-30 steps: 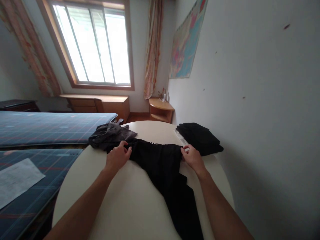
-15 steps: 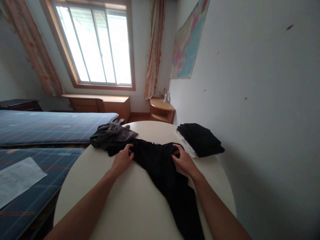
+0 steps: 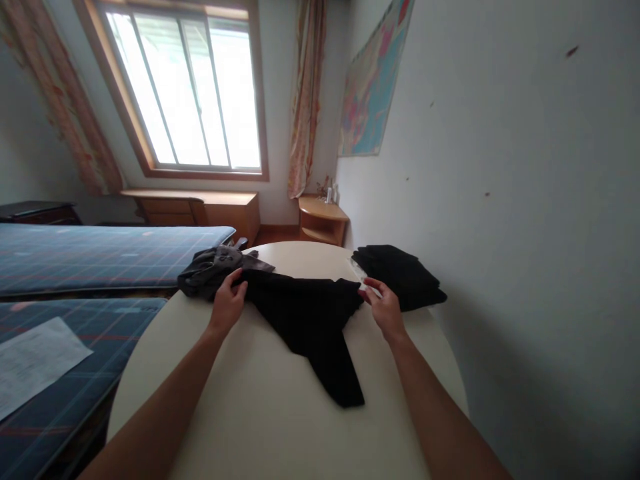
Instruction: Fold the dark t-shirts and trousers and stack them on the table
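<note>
A black garment point(image 3: 305, 307) is stretched between my hands over the round table. One long tapered part of it, a sleeve or a leg, hangs toward me and lies on the tabletop; I cannot tell which. My left hand point(image 3: 231, 300) pinches its left upper corner, close to a crumpled dark grey cloth point(image 3: 207, 267). At the right upper corner, my right hand point(image 3: 383, 303) grips the edge between thumb and fingers. Just behind that hand sits a stack of folded black clothes point(image 3: 400, 277), with something white and thin point(image 3: 359, 268) under its left side.
The round cream table point(image 3: 240, 413) stands close to the white wall point(image 3: 525, 233) on the right. To the left are mattresses with blue plaid covers point(image 3: 115, 257), one bearing a sheet of paper point(image 3: 40, 363). A wooden corner shelf point(image 3: 323, 213) stands beyond the table.
Both hands have moved apart, pulling the garment's upper edge wider. Its long lower part has drawn away from me, up the table. The white lettering at its top no longer shows.
</note>
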`<action>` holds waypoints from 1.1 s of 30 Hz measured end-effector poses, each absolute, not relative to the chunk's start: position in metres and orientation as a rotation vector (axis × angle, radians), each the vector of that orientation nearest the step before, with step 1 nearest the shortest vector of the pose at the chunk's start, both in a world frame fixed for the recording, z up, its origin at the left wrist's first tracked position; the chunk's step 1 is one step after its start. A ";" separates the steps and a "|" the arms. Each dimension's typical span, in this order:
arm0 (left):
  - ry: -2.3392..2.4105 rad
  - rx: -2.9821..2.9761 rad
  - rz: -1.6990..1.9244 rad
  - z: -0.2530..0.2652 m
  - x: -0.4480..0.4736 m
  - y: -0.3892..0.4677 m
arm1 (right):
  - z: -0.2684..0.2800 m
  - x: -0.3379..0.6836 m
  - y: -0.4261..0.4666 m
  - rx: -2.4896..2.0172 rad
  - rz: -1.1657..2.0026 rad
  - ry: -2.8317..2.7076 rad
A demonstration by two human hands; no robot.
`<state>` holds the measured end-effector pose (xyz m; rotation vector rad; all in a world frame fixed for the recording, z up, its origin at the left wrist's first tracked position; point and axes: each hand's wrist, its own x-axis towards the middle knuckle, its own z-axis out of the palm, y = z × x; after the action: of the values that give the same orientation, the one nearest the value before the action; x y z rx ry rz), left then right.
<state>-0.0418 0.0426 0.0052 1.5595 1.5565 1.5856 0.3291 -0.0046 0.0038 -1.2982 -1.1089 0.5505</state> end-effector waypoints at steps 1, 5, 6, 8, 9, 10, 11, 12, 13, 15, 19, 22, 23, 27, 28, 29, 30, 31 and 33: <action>1.540 1.620 1.532 0.001 -0.037 0.042 | 0.002 0.329 -0.005 -1.349 0.543 -1.168; 1.678 1.763 1.303 -0.012 -0.026 0.038 | -0.001 0.327 -0.011 -1.756 0.347 -1.409; 1.760 1.782 1.234 -0.014 -0.026 0.037 | -0.001 0.326 -0.013 -1.843 0.320 -1.463; 1.896 1.804 1.097 -0.017 -0.028 0.035 | 0.000 0.322 -0.018 -1.953 0.327 -1.555; 1.927 1.810 1.041 -0.018 -0.029 0.035 | 0.000 0.320 -0.019 -1.980 0.349 -1.594; 1.930 1.817 1.004 -0.018 -0.030 0.035 | 0.000 0.318 -0.020 -1.988 0.375 -1.634; 1.917 1.818 0.995 -0.018 -0.030 0.036 | -0.001 0.315 -0.021 -1.982 0.402 -1.672; 1.894 1.815 1.016 -0.018 -0.030 0.036 | -0.002 0.313 -0.021 -1.961 0.425 -1.704; 1.864 1.809 1.063 -0.016 -0.030 0.037 | -0.002 0.311 -0.020 -1.924 0.451 -1.709; 1.780 1.771 1.224 -0.011 -0.029 0.038 | -0.003 0.309 -0.018 -1.841 0.497 -1.644; 1.545 1.521 1.602 0.007 -0.033 0.037 | 0.004 0.314 -0.010 -1.720 0.595 -1.364; 1.403 1.417 1.720 0.015 -0.034 0.037 | 0.011 0.320 -0.007 -1.488 0.776 -1.012; 1.348 1.427 1.715 0.015 -0.033 0.037 | 0.013 0.321 -0.007 -1.393 0.825 -0.905; 1.254 1.625 1.570 0.000 -0.027 0.040 | 0.014 0.320 -0.010 -1.188 0.969 -0.828; 1.292 1.690 1.534 -0.006 -0.026 0.040 | 0.013 0.319 -0.010 -1.192 1.005 -0.875; 1.357 1.744 1.506 -0.011 -0.026 0.041 | 0.010 0.317 -0.011 -1.215 1.032 -0.934; 1.444 1.780 1.485 -0.016 -0.027 0.043 | 0.007 0.316 -0.011 -1.251 1.040 -0.995; 1.546 1.799 1.468 -0.020 -0.028 0.044 | 0.004 0.316 -0.010 -1.296 1.023 -1.052; 1.755 1.790 1.416 -0.025 -0.034 0.046 | -0.004 0.318 -0.009 -1.421 0.915 -1.156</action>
<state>-0.0336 0.0464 -0.0254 1.7898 1.7547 1.4159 0.3180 -0.0090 -0.0040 -1.4212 -1.1564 0.9153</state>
